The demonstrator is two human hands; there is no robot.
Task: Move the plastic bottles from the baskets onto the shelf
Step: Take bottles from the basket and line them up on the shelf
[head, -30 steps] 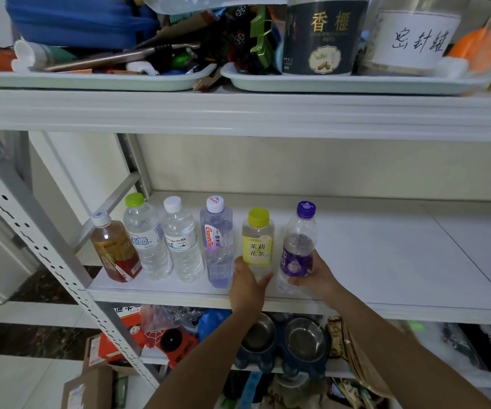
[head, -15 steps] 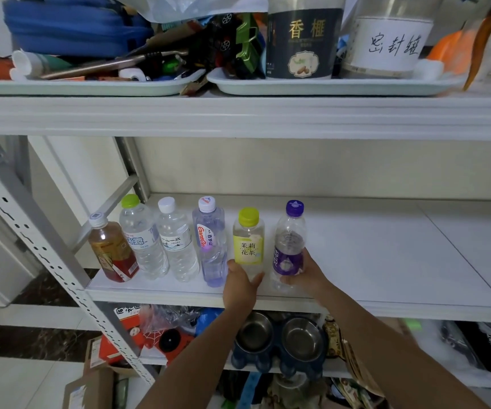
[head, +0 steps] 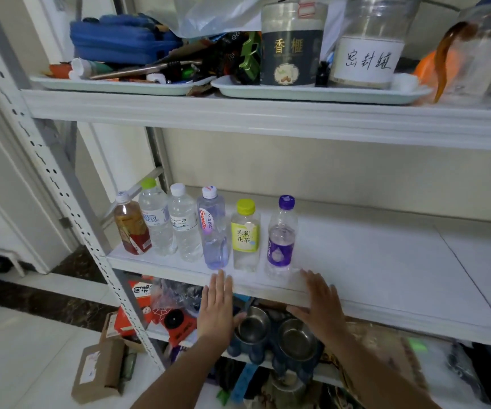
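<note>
Several plastic bottles stand upright in a row on the white middle shelf (head: 386,261): a brown tea bottle (head: 132,228), a green-capped one (head: 155,219), a white-capped water bottle (head: 183,224), a bluish bottle (head: 214,228), a yellow-labelled bottle (head: 245,236) and a purple-capped bottle (head: 281,240). My left hand (head: 216,308) is flat with straight fingers just below the shelf's front edge, holding nothing. My right hand (head: 321,305) is also flat and empty, in front of the shelf edge right of the purple-capped bottle. No basket is in view.
The upper shelf carries two pale trays (head: 321,93) with jars, tools and a blue case. Two metal bowls (head: 296,339) and mixed clutter sit on the lower shelf. A perforated grey upright (head: 70,202) frames the left side. A cardboard box (head: 98,373) lies on the floor.
Both hands have let go of the yellow-labelled and purple-capped bottles and drawn back off the shelf. The two bottles now stand free in the row.
</note>
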